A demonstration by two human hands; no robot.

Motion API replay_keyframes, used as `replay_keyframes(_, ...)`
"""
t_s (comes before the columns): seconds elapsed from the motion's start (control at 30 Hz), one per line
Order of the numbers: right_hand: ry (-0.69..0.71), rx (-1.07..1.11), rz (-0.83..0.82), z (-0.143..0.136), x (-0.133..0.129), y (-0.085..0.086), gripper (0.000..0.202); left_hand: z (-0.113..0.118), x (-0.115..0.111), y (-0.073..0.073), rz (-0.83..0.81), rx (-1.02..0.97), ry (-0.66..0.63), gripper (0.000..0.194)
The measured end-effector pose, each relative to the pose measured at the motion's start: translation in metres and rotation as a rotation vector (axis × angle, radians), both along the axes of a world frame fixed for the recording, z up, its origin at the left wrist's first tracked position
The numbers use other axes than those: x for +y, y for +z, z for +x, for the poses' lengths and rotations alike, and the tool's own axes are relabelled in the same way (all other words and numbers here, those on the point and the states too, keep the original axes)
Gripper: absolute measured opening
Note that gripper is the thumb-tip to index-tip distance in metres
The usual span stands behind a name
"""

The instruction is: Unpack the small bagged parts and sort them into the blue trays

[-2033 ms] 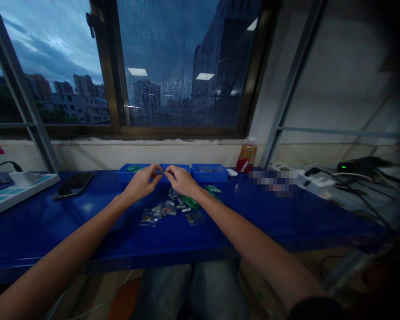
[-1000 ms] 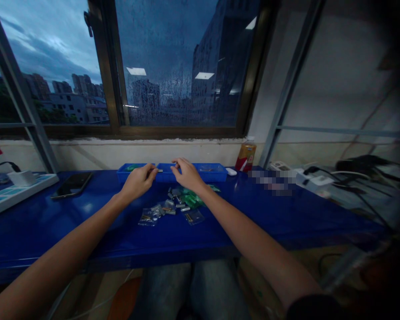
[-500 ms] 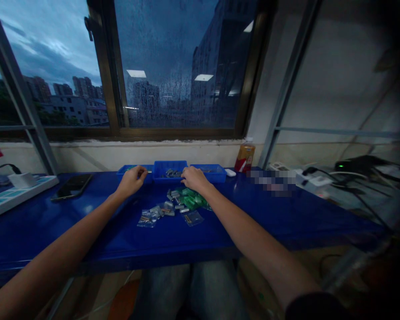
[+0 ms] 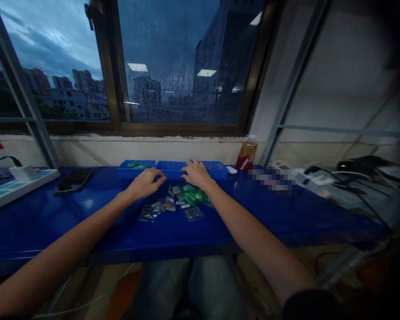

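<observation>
My left hand [image 4: 147, 183] hovers in front of the blue bins, its thumb and fingers apart with nothing visible between them. My right hand [image 4: 197, 174] reaches over the front of the middle blue bin [image 4: 168, 171], fingers spread; its fingertips partly hide the bin, and whether they touch it I cannot tell. Below the hands lies a pile of green plastic packets [image 4: 192, 194] with small silvery metal pieces [image 4: 176, 190] beside it. Nearer to me are clear bags [image 4: 148, 213] with small brass-coloured parts, and another clear bag [image 4: 194, 214] to their right.
The left blue bin [image 4: 122, 172] holds green packets. Farther right stand another blue bin [image 4: 222, 172], a white object [image 4: 231, 170] and an amber bottle [image 4: 246, 155]. A phone [image 4: 73, 181] and power strip [image 4: 23, 189] lie left; chargers and cables [image 4: 320, 182] crowd the right.
My left hand has moved right, away from the left bin, and its fingers have opened. The middle bin looks lower, and the metal pieces in it no longer show. My right hand stays near it.
</observation>
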State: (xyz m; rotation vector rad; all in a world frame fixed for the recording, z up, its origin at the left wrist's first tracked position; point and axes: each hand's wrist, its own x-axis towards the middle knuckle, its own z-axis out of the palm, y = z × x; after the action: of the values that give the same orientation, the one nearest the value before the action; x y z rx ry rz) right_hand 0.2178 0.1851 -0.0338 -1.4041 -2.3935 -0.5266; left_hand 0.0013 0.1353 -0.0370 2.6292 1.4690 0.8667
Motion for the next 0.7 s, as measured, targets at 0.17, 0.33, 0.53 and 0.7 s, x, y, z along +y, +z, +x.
replay_keyframes(0.17,-0.101,0.035,-0.055,-0.001,-0.003,0.0,0.031,-0.007,-0.021,0.011,-0.327,0.128,-0.31,0.03)
replay_keyframes(0.33,-0.125,0.042,-0.107,0.0,-0.006,0.003,0.035,-0.002,-0.019,0.009,-0.362,0.059,-0.291,0.02)
replay_keyframes(0.53,0.031,0.252,-0.117,-0.014,-0.013,0.011,0.031,-0.007,0.001,0.005,-0.212,-0.281,-0.142,0.017)
replay_keyframes(0.7,0.354,0.552,-0.311,-0.034,-0.016,0.011,0.042,-0.011,0.008,0.003,-0.166,-0.498,-0.06,0.021)
